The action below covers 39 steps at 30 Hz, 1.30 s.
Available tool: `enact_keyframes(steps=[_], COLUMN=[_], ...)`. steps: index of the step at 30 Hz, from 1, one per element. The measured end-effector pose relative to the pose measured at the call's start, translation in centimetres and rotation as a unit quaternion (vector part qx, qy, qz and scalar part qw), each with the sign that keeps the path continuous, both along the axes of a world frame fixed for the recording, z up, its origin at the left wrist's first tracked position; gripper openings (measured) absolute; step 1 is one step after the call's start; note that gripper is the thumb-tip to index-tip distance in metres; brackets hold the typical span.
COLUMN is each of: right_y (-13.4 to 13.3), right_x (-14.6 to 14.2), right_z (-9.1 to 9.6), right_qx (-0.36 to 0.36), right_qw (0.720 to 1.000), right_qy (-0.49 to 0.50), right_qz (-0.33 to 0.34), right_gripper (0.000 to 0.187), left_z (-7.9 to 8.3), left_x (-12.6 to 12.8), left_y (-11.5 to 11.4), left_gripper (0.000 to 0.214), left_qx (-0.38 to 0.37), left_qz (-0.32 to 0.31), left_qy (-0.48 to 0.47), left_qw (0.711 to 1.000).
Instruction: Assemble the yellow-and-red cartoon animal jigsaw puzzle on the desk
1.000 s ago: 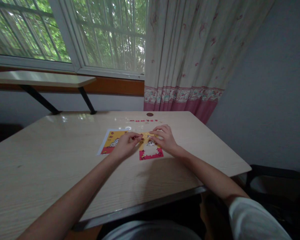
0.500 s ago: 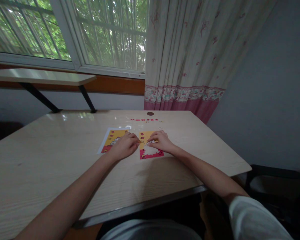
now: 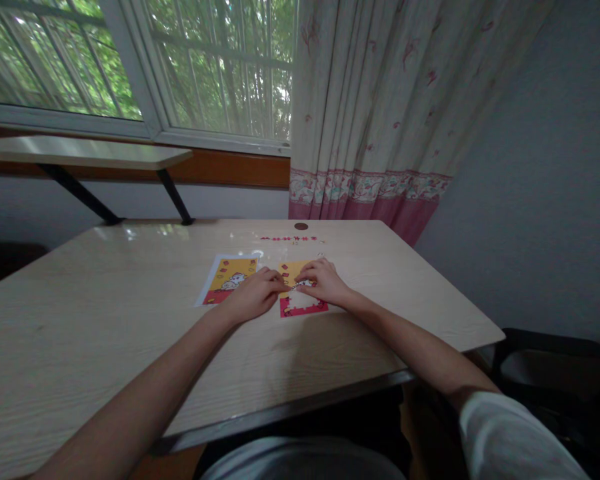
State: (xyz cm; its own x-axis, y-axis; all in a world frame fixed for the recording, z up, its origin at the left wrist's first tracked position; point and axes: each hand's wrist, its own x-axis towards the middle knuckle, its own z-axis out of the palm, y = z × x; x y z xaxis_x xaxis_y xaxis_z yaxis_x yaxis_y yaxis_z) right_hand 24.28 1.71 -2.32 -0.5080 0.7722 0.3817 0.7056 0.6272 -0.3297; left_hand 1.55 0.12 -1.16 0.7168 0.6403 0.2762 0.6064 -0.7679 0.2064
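Note:
A partly filled jigsaw puzzle (image 3: 305, 311) lies on the table, yellow above and red below, with a bare gap in its lower middle. My left hand (image 3: 260, 295) reaches over its left side, fingers drawn together and fingertips at the upper edge of the gap. What those fingertips hold, if anything, is hidden. From the right, my right hand (image 3: 325, 281) is closed in a pinch over a white puzzle piece (image 3: 306, 283) with dark lines. Left of the puzzle is a reference picture (image 3: 234, 267) of a white cartoon animal on yellow and red, partly behind my left hand.
Several loose red puzzle pieces (image 3: 283, 239) form a row towards the back of the table (image 3: 130, 320). Behind them is a round brown cable cover (image 3: 301, 227). A raised shelf (image 3: 85, 152) stands back left; a curtain (image 3: 370, 133) hangs behind. A dark chair (image 3: 545, 343) is at right.
My left hand has shifted slightly right and down, its fingertips now closer to my right hand's. More of the reference picture shows. My right hand stays in nearly the same place.

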Motion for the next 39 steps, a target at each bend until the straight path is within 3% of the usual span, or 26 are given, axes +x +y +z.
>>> enact_keyframes(steps=[13,22,27,34,39], right_y=[-0.2,-1.6,0.0,2.5,2.8], right_x=[-0.7,-0.6,0.5,3.7,4.6], right_z=[-0.3,1.2,1.3,2.7,2.1], right_qx=[0.013,0.046,-0.039,-0.045,-0.033], right_qw=[1.000,0.992,0.996,0.998,0.998], right_qy=[-0.008,-0.105,-0.061,-0.024,-0.054], right_qz=[-0.004,0.045,0.059,0.022,0.017], right_gripper=[0.014,0.020,0.021,0.021,0.020], left_z=[0.5,0.9,0.8,0.3,0.2], left_x=[0.3,1.0,0.8,0.7,1.1], left_y=[-0.3,-0.9,-0.7,-0.2,-0.3], left_gripper=[0.034,0.030,0.031,0.033,0.038], left_qx=[0.014,0.050,0.030,0.007,0.015], left_qz=[0.004,0.004,0.005,0.013,0.009], left_qy=[0.022,0.072,0.054,0.019,0.033], left_qw=[1.000,0.996,0.998,1.000,0.999])
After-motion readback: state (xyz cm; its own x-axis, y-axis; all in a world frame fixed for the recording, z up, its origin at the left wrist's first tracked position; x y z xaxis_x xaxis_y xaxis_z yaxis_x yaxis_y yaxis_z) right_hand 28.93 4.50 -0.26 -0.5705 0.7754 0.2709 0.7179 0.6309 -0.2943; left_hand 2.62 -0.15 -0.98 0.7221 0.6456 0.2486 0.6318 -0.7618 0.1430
